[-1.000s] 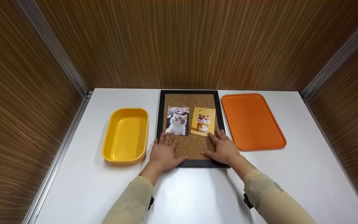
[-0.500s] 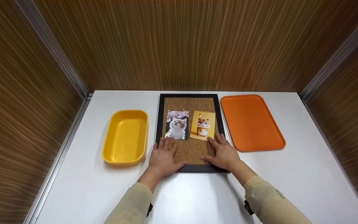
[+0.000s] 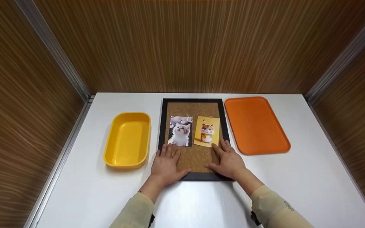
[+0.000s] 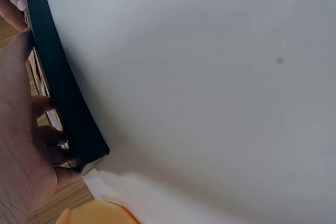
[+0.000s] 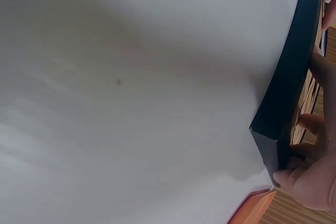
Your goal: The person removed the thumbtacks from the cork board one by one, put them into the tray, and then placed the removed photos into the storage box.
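A cork board [image 3: 195,160] in a black frame lies flat on the white table. Pinned near its middle are a kitten photo [image 3: 180,131] on the left and a yellow hamster card [image 3: 207,131] on the right. My left hand [image 3: 166,167] rests spread over the board's lower left corner, its thumb towards the near edge. Over the lower right corner lies my right hand [image 3: 228,161], fingers extended, one fingertip at the hamster card's bottom edge. Both wrist views show the black frame edge [image 4: 55,72] under the hands.
To the left of the board stands a deep yellow bin [image 3: 127,139]. An orange tray [image 3: 257,125] lies close along its right side. Wood-patterned panels [image 3: 195,47] enclose the white table [image 3: 284,186] at the back and both sides.
The cork board, with both pictures on it, has slid towards me, away from the back panel. Both hands have moved back along with it, still spread on its lower corners.
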The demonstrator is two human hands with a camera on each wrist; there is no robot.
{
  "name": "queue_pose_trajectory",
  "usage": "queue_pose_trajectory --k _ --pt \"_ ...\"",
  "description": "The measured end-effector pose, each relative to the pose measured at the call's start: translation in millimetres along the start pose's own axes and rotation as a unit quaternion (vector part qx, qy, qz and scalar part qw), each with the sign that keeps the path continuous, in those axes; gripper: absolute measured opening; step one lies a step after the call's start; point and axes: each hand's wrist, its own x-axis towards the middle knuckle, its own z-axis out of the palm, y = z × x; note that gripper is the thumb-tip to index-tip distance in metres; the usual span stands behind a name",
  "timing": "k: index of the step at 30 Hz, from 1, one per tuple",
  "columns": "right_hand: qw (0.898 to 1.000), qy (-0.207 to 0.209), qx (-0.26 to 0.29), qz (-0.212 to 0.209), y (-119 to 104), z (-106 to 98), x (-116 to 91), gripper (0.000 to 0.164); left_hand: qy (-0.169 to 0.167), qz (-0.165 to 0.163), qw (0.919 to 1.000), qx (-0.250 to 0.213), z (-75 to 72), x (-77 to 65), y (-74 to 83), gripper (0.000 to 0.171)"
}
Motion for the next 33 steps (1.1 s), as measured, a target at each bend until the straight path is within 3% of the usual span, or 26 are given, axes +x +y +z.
queue_pose_trajectory --k 22,33 --pt "1.0 0.011 -0.011 -0.003 -5 6 -18 0.095 0.024 0.008 0.9996 0.007 1.4 -19.4 3.9 0.099" --pt "1.0 0.017 -0.006 -0.003 -5 9 -22 0.095 0.016 0.005 0.9999 0.002 3.4 -23.2 4.8 0.099"
